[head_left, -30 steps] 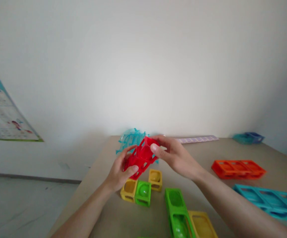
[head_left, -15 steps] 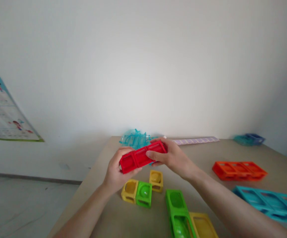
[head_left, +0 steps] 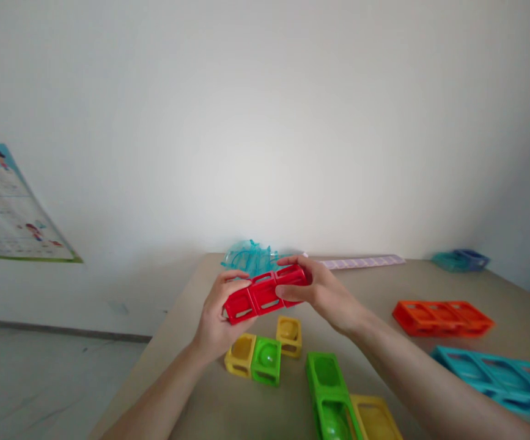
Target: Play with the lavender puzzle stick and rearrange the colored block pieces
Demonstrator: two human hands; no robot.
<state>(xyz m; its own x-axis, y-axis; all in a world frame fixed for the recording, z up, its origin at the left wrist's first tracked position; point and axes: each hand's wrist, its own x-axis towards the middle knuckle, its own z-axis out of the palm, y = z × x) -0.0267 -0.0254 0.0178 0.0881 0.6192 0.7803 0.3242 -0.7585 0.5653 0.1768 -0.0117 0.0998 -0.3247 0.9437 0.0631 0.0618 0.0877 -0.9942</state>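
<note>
Red plastic makes up the three-cube row (head_left: 261, 297) held in the air above the table (head_left: 219, 409), its right end tilted higher than its left. The left hand (head_left: 213, 318) is partly curled around the left end, gripping it. The right hand (head_left: 322, 290) pinches the other end, thumb against the near face and fingers over the top.

Below the row, a yellow cube (head_left: 241, 353) and a green cube (head_left: 267, 360) sit side by side, touching, with a lone yellow block (head_left: 289, 336) just behind. Nearer the right forearm lies a green two-cube piece (head_left: 329, 394), a yellow piece (head_left: 375, 418) alongside it. Farther right are an orange row (head_left: 443, 318) and a blue row (head_left: 498, 377). Translucent teal pieces (head_left: 250, 259) lie behind the hands, near the wall (head_left: 265, 122).
</note>
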